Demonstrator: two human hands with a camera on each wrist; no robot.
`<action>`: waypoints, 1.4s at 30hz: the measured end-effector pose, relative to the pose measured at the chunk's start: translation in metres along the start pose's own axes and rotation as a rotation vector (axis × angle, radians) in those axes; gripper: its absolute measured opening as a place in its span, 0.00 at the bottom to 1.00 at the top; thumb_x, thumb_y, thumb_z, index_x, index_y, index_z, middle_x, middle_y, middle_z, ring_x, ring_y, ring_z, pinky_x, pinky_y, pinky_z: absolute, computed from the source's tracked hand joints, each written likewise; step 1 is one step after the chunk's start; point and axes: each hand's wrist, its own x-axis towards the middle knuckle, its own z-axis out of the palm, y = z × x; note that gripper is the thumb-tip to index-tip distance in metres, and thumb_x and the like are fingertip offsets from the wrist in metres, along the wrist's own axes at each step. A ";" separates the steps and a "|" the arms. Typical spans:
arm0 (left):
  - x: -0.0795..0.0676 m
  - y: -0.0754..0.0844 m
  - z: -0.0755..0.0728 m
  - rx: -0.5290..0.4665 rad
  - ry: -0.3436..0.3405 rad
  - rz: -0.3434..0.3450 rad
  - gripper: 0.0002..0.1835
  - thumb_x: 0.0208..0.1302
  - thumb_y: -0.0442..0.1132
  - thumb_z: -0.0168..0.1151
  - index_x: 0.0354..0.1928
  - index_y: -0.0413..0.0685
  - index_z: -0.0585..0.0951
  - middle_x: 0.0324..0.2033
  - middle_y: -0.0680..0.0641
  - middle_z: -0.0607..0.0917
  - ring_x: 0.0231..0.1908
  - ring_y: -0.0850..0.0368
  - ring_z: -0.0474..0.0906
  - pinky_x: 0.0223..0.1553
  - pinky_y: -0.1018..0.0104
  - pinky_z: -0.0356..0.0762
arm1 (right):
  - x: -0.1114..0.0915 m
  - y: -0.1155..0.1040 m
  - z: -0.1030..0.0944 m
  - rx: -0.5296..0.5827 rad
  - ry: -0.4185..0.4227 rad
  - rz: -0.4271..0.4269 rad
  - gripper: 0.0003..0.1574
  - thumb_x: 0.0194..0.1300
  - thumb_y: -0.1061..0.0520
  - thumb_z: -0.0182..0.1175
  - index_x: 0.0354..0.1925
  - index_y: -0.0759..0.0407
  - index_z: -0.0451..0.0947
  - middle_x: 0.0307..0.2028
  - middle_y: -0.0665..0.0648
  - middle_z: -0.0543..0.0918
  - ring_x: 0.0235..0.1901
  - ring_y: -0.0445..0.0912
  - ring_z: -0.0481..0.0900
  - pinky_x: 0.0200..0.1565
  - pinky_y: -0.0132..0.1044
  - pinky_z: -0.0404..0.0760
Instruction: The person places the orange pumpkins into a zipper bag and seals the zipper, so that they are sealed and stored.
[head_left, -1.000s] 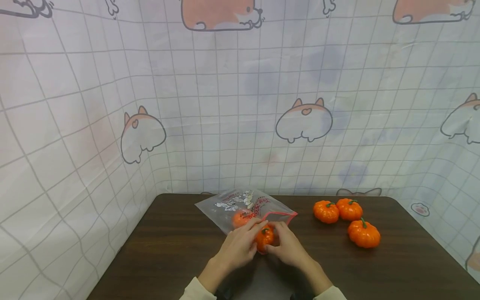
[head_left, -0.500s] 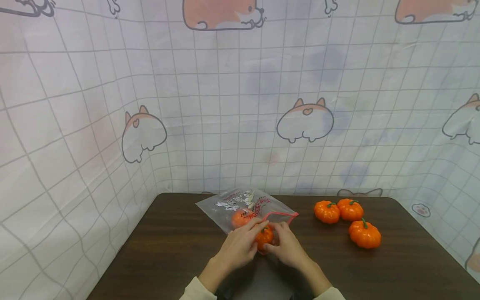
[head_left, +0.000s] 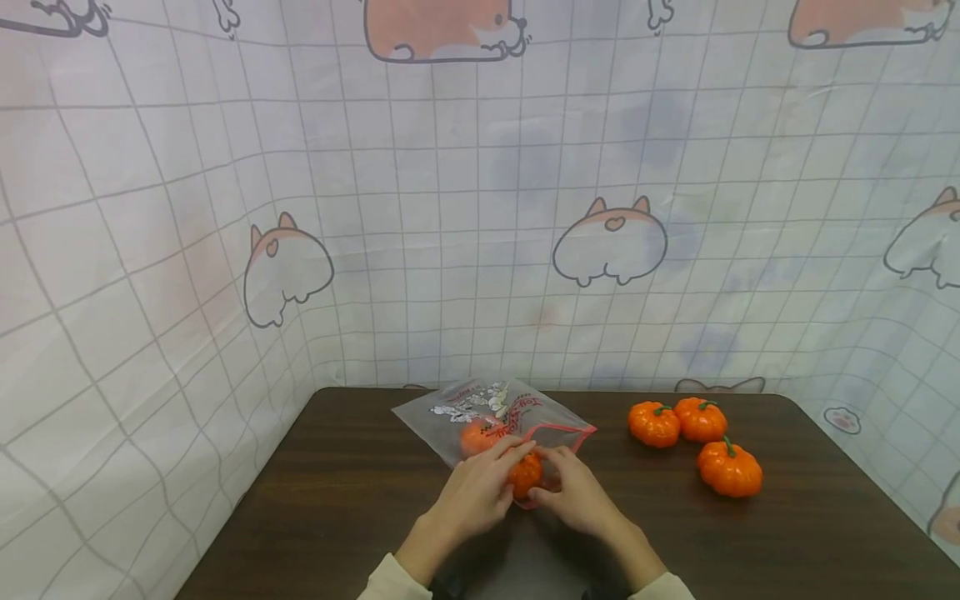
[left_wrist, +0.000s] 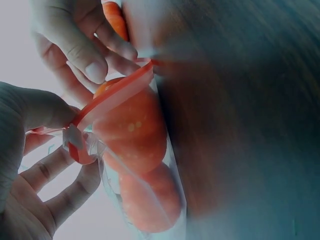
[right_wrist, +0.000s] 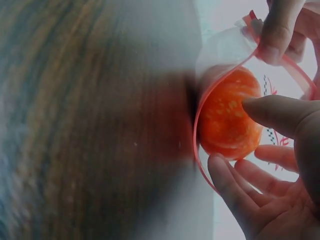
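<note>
A clear zip bag (head_left: 446, 412) with red trim and printed pictures lies on the table, its mouth toward me. Deep inside sits one small orange pumpkin (head_left: 473, 437). A second pumpkin (right_wrist: 231, 117) is in the bag's mouth, within the red edge. My left hand (head_left: 474, 493) pinches the red edge by thumb and finger, near the slider (left_wrist: 75, 137). On the other side, my right hand (head_left: 583, 493) holds the second pumpkin, thumb on its face and fingers along its side. The pumpkin's far side is hidden by the bag and fingers.
Two pumpkins, a left one (head_left: 653, 424) and a right one (head_left: 701, 419), sit close together at the back right of the dark wooden table (head_left: 337, 492). A third loose pumpkin (head_left: 729, 469) stands nearer. A patterned cloth (head_left: 450, 250) hangs behind the table.
The pumpkin in the bag's mouth has shifted slightly left and turned, so its stem no longer shows. The inner pumpkin has slid a little left. Both hands stay nearly in place.
</note>
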 end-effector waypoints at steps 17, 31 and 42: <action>0.001 -0.003 -0.005 0.020 -0.013 -0.011 0.35 0.56 0.33 0.69 0.69 0.54 0.77 0.61 0.55 0.81 0.34 0.59 0.80 0.24 0.72 0.71 | 0.002 0.007 -0.043 0.022 -0.052 0.043 0.21 0.67 0.52 0.67 0.54 0.61 0.82 0.43 0.55 0.89 0.41 0.45 0.86 0.41 0.37 0.82; 0.002 -0.004 -0.008 0.010 -0.035 -0.032 0.36 0.56 0.32 0.68 0.69 0.54 0.76 0.63 0.54 0.80 0.29 0.62 0.72 0.21 0.73 0.62 | -0.009 0.019 -0.095 0.007 0.089 0.168 0.21 0.70 0.50 0.64 0.55 0.60 0.79 0.46 0.55 0.87 0.43 0.45 0.83 0.44 0.38 0.80; 0.002 -0.005 -0.009 0.011 -0.028 -0.026 0.35 0.56 0.32 0.69 0.69 0.55 0.76 0.63 0.54 0.80 0.33 0.58 0.79 0.23 0.72 0.68 | -0.020 0.036 -0.122 -0.049 0.227 0.227 0.24 0.72 0.47 0.63 0.57 0.59 0.77 0.55 0.64 0.83 0.52 0.59 0.83 0.43 0.43 0.83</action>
